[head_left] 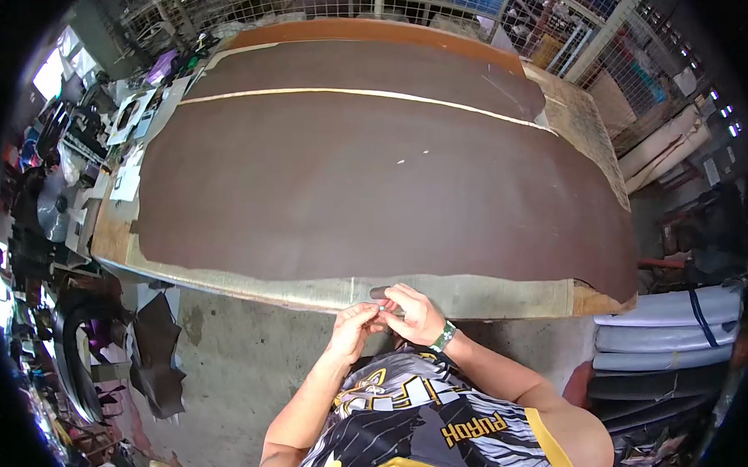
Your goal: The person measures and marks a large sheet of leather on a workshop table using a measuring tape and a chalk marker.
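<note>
My left hand point(348, 331) and my right hand point(416, 316) meet in front of my body, at the near edge of the table. The fingers of both are pinched together around a tiny pale thing point(382, 308), too small to name. A small dark brown leather piece point(378, 293) sticks out at the fingertips of my right hand, which is closed on it. Just beyond the hands, a large brown leather sheet point(340, 193) lies flat across the table, with two small light specks on its surface.
Another brown leather piece point(335, 64) and an orange-brown strip point(367, 29) lie toward the far table edge point(467, 300). Several rolls point(666, 337) are stacked at right. Leather scraps point(154, 356) hang at left near clutter. A wire mesh partition point(540, 30) stands behind.
</note>
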Tool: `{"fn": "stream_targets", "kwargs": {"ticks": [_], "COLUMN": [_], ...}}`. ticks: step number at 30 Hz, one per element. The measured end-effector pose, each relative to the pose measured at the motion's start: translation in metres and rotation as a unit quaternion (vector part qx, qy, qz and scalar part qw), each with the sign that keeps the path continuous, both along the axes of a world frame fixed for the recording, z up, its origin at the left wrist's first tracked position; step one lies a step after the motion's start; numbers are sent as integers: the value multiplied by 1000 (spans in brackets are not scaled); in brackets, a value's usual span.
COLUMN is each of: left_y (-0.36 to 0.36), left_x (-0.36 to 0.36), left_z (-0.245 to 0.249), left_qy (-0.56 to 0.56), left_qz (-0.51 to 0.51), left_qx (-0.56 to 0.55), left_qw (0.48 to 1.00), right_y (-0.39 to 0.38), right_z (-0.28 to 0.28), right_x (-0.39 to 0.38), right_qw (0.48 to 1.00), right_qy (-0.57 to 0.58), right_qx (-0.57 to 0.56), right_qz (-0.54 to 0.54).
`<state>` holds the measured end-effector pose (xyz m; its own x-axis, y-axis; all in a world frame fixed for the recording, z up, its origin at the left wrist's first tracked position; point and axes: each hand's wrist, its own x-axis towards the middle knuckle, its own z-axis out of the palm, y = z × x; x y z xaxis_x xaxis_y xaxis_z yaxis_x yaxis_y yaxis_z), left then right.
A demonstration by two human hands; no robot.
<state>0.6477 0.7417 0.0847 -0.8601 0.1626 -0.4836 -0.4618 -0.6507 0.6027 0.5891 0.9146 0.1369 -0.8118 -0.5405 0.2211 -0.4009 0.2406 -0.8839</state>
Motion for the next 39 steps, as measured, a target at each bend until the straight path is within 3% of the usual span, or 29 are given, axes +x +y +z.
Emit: {"fn": "stream_targets", "kwargs": {"ticks": [8, 14, 19, 24, 39], "left_y": [69, 106, 116, 130, 186], "left_x": [-105, -170, -224, -267, -330], "left_z": [14, 18, 21, 17, -3], "left_qy": [47, 31, 24, 29, 33], "left_qz": [-32, -59, -119, -162, -169], "left_qx": [-77, -45, -82, -134, -189], "left_qw": [995, 997, 989, 977, 967], "right_y": [71, 113, 123, 130, 193], "right_z": [11, 20, 11, 5, -19], "right_x": [-105, -160, -181, -209, -285], "right_qw": [999, 999, 982, 969, 986], "right_qy": [-1, 17, 20, 63, 62], "right_qx": [0, 8, 46, 34, 43], "right_qz": [-49, -51, -181, -235, -152]}}
